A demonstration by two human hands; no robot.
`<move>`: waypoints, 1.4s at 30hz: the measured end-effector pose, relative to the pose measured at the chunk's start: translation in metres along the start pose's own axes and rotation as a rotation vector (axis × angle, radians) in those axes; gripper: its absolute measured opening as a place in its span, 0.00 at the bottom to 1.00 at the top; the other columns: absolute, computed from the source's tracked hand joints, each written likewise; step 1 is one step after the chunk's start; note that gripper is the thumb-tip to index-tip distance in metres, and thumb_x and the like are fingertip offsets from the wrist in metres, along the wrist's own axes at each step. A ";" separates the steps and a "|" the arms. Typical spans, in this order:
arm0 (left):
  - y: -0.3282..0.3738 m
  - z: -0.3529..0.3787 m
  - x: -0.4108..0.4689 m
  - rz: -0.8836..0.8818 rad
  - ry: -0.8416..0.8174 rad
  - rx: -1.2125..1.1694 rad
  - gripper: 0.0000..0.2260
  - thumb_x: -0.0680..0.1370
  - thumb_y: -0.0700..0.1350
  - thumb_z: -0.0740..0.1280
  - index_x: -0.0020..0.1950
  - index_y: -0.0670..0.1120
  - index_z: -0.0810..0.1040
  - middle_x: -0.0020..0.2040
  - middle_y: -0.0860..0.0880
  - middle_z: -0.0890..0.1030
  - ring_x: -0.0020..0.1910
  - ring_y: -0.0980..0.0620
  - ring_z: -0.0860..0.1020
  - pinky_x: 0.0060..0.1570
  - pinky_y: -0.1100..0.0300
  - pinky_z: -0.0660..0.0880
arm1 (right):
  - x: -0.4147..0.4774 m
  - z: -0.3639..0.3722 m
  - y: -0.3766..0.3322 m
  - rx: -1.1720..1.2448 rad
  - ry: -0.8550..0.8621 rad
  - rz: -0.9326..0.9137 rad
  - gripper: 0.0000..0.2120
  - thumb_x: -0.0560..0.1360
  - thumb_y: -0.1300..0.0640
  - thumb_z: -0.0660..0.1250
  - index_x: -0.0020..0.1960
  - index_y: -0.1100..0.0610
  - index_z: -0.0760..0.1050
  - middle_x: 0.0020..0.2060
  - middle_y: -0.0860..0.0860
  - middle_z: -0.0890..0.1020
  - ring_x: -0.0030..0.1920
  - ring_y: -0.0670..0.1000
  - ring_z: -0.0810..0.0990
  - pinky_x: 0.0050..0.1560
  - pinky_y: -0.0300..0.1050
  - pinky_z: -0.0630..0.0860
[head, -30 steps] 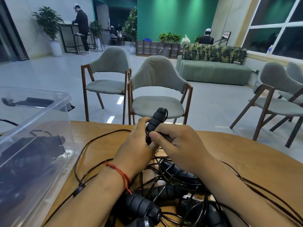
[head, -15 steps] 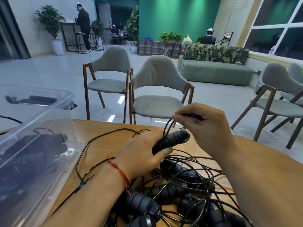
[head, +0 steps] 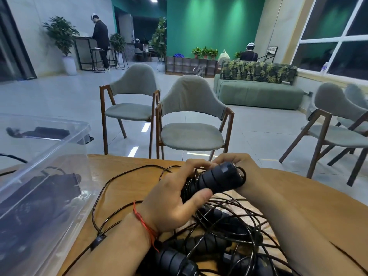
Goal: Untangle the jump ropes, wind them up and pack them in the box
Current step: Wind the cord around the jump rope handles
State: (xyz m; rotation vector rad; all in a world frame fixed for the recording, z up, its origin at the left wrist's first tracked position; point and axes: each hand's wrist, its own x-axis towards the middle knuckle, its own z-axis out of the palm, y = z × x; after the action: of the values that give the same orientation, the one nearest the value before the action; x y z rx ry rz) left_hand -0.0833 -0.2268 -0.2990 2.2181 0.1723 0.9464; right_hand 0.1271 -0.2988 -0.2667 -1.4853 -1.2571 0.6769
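right hand (head: 250, 175) has dropped back onto the handle (head: 217, 179), cord now looped round it. both grips clench the handle, left hand (head: 175, 202) mid-shaft, above the tangle (head: 229, 226) on the table (head: 123, 176). winding looks under way; box (head: 49, 156) sits at left.

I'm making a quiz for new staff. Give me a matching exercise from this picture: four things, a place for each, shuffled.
1 clear box
2 rope tangle
3 raised jump rope
4 red string

a gripped by the left hand and right hand
b round the left wrist
c left of both hands
d on the table, below the hands

Pairs: 1-c, 2-d, 3-a, 4-b
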 end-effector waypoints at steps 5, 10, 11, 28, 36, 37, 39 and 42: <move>-0.004 0.000 -0.001 -0.169 0.116 -0.183 0.14 0.83 0.55 0.61 0.62 0.48 0.77 0.46 0.48 0.81 0.43 0.46 0.82 0.39 0.53 0.80 | -0.002 0.007 0.014 -0.156 0.073 -0.084 0.26 0.80 0.71 0.69 0.30 0.47 0.79 0.26 0.39 0.78 0.30 0.37 0.73 0.36 0.31 0.69; 0.003 0.002 0.002 -0.274 0.139 -0.365 0.12 0.84 0.50 0.57 0.62 0.52 0.78 0.48 0.47 0.81 0.44 0.49 0.82 0.42 0.57 0.79 | -0.003 0.009 0.019 -0.161 0.126 -0.149 0.19 0.81 0.60 0.73 0.37 0.40 0.83 0.35 0.41 0.84 0.39 0.42 0.80 0.47 0.45 0.74; 0.003 0.002 0.002 -0.287 0.153 -0.401 0.13 0.83 0.50 0.57 0.63 0.51 0.78 0.48 0.46 0.82 0.44 0.49 0.82 0.42 0.55 0.79 | -0.004 0.010 0.018 -0.160 0.125 -0.148 0.16 0.82 0.57 0.72 0.39 0.40 0.84 0.37 0.42 0.86 0.41 0.43 0.81 0.48 0.46 0.74; -0.013 -0.005 0.013 -0.635 0.472 -0.582 0.15 0.88 0.49 0.55 0.59 0.43 0.79 0.45 0.34 0.83 0.36 0.39 0.82 0.29 0.52 0.74 | -0.013 0.024 0.014 -0.467 -0.093 -0.116 0.14 0.86 0.45 0.64 0.43 0.42 0.80 0.35 0.39 0.78 0.40 0.42 0.76 0.44 0.41 0.70; -0.015 -0.009 0.016 -0.710 0.566 -0.350 0.14 0.86 0.59 0.57 0.58 0.51 0.75 0.43 0.44 0.85 0.38 0.45 0.85 0.29 0.53 0.78 | -0.016 0.027 0.008 -0.451 -0.085 -0.179 0.12 0.85 0.45 0.65 0.45 0.45 0.81 0.33 0.40 0.78 0.37 0.43 0.75 0.40 0.39 0.69; -0.016 -0.008 0.016 -0.687 0.542 -0.274 0.15 0.84 0.63 0.59 0.58 0.54 0.74 0.45 0.46 0.85 0.40 0.48 0.85 0.32 0.54 0.79 | -0.016 0.027 0.006 -0.448 -0.070 -0.186 0.12 0.85 0.46 0.65 0.45 0.44 0.81 0.32 0.39 0.78 0.36 0.43 0.75 0.39 0.37 0.67; -0.018 -0.005 0.013 -0.631 0.474 -0.142 0.16 0.78 0.67 0.64 0.59 0.59 0.72 0.47 0.49 0.85 0.42 0.54 0.85 0.39 0.53 0.83 | -0.016 0.027 0.004 -0.444 -0.048 -0.194 0.14 0.85 0.46 0.65 0.42 0.44 0.80 0.30 0.39 0.76 0.35 0.43 0.74 0.38 0.37 0.65; -0.022 0.001 0.012 -0.577 0.384 -0.033 0.11 0.81 0.63 0.65 0.60 0.62 0.72 0.47 0.52 0.83 0.44 0.57 0.83 0.46 0.50 0.84 | -0.016 0.026 0.005 -0.472 -0.058 -0.202 0.15 0.86 0.45 0.64 0.42 0.46 0.80 0.33 0.41 0.78 0.38 0.45 0.76 0.40 0.39 0.67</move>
State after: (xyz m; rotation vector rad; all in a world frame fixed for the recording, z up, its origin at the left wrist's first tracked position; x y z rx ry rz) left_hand -0.0703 -0.2069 -0.3068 1.7740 0.9099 1.0113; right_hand 0.1014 -0.3046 -0.2829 -1.6899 -1.6657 0.2998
